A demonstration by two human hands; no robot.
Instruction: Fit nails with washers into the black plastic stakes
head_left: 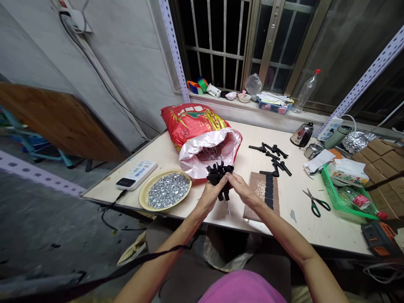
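In front of me, above the front part of the table, both hands are closed around a bunch of black plastic parts. My left hand grips it from the left, the thumb on top. From the right, my right hand pinches the same bunch. Thin metal pins stick out above and below it; my fingers partly hide how the parts join. Just behind lies a red woven sack, its white mouth open on many dark reddish screws or nails. A yellow plate of small metal nuts or washers is to the left.
More black plastic parts lie on the table's right half. Nearby are a brown board with black squares, scissors and a green basket. A power bank sits at left; a kettle stands near the window.
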